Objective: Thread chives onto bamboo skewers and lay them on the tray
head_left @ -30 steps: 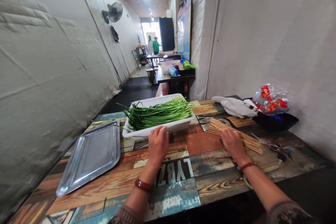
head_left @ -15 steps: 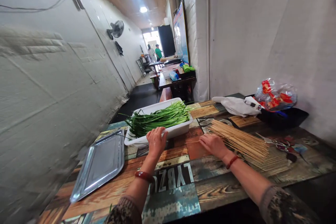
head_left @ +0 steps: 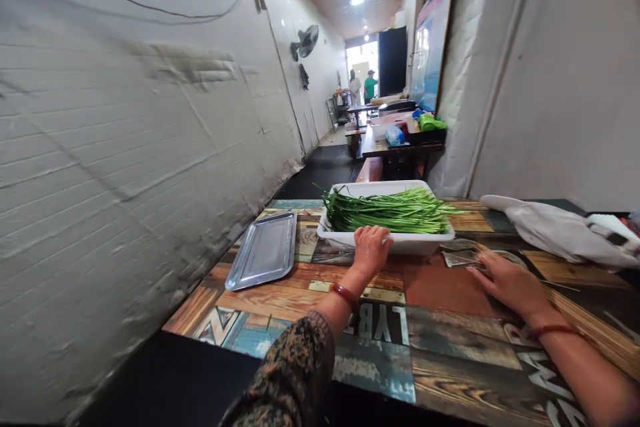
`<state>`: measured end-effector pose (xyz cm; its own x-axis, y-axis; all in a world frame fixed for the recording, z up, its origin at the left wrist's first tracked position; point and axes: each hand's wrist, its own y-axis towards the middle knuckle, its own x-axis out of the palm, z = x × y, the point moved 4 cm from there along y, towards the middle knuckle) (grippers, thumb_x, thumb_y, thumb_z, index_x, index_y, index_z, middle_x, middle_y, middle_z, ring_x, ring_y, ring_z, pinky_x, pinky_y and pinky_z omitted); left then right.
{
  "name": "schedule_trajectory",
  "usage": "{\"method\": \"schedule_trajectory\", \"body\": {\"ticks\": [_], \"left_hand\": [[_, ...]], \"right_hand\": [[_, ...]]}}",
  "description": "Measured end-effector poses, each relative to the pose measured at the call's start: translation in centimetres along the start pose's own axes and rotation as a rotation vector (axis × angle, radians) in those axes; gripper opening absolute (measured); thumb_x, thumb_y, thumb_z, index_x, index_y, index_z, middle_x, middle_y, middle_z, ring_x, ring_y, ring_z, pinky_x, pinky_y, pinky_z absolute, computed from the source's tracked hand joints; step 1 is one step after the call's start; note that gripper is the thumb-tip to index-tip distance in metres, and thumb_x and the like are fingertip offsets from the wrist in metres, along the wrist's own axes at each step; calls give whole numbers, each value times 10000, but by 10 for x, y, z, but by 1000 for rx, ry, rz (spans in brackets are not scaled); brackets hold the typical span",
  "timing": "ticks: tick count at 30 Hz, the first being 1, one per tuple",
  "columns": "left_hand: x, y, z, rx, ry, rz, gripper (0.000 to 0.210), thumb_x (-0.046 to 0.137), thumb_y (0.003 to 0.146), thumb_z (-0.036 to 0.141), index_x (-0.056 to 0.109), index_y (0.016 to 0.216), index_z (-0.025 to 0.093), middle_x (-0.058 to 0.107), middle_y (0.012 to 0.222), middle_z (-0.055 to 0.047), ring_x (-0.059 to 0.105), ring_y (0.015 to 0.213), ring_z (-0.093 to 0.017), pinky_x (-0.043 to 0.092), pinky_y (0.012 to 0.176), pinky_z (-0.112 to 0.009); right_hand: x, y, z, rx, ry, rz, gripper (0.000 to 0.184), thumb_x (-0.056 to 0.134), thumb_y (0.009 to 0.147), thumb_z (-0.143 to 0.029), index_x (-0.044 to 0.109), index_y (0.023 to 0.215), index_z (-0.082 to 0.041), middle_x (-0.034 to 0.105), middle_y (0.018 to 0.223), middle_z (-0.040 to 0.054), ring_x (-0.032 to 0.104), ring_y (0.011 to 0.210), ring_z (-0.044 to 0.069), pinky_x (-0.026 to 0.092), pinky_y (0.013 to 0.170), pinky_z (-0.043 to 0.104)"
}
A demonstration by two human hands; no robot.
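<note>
My left hand (head_left: 371, 248) grips the near rim of a white plastic tub (head_left: 345, 237) filled with long green chives (head_left: 390, 209). My right hand (head_left: 505, 281) lies flat on the patchwork wooden table (head_left: 320, 297), fingers spread, at the near end of a bundle of bamboo skewers (head_left: 595, 330) that runs off to the right. The skewers lie partly under my right wrist.
An empty metal tray (head_left: 265, 257) lies left of the tub near the white brick wall. A white cloth (head_left: 560, 230) rests at the back right. Further tables (head_left: 395, 140) with containers line the corridor, and two people (head_left: 363, 87) stand far off by the doorway.
The view has swung left, so the tub, tray and skewers appear shifted right. My left hand stays on the tub rim. My right hand slid left along the skewers toward their tips.
</note>
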<state>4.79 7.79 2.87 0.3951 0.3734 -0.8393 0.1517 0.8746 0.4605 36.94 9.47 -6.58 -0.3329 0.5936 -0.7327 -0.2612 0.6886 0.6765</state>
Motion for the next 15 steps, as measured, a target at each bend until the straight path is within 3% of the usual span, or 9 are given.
{"method": "schedule_trajectory", "body": {"ticks": [3,7,11,13,15], "left_hand": [[-2,-1,-1,20,14,-20,167,510,904,314,612,1001,222,666,1011,-61,537,970,-212,304,911,-381],[-5,0,-3,33,74,-20,178,514,905,341,609,997,223,664,1007,-56,538,961,-215,321,879,-368],[-9,2,-8,39,122,-17,166,518,904,323,613,994,222,667,1006,-49,550,972,-218,331,873,-358],[-13,4,-14,56,147,-12,165,509,907,315,616,984,216,669,990,-51,560,954,-221,338,869,-358],[-17,5,-22,68,158,12,171,497,912,314,618,983,216,674,980,-49,568,950,-227,341,872,-366]], "right_hand": [[-7,-3,-4,-133,-24,-56,351,476,898,-511,639,845,-205,654,848,93,578,763,220,372,665,327],[-36,10,-21,23,31,133,266,470,933,-370,659,901,-186,649,865,114,574,833,236,414,756,364],[-65,43,-63,268,409,378,267,437,946,-363,648,952,-200,643,942,116,581,924,246,457,842,405],[-68,60,-83,406,659,448,286,435,936,-417,635,957,-214,635,949,101,598,852,224,499,756,377],[-56,73,-97,585,1002,430,321,422,929,-470,600,1041,-227,623,919,63,595,666,164,506,570,308]]}}
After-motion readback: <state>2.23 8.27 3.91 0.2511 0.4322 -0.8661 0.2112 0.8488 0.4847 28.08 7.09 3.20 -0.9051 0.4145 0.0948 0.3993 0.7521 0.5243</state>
